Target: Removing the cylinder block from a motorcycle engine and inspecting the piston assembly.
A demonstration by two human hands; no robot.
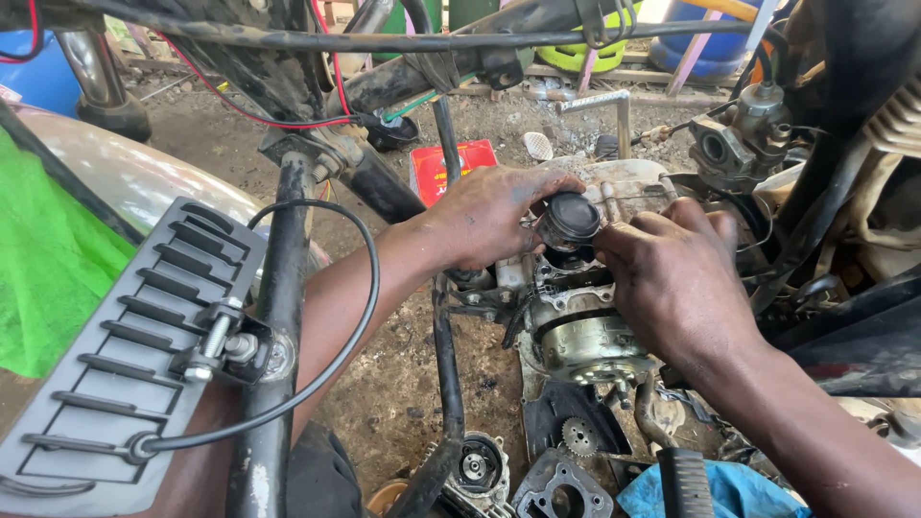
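Piston (pixel 569 219) between both hands, above engine case (pixel 585 336); tin (pixel 451 168) behind, gear (pixel 578 436) in front.

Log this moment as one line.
left hand: grips piston | right hand: fingertips on piston | below: open engine case | ground: small gear

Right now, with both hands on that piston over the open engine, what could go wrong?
1. The ground is loose dirt, and grit could drop into the open engine case.
2. Both the left hand and right hand look greasy, so the piston might slip.
3. Small loose parts like the gear lie below and could get lost.
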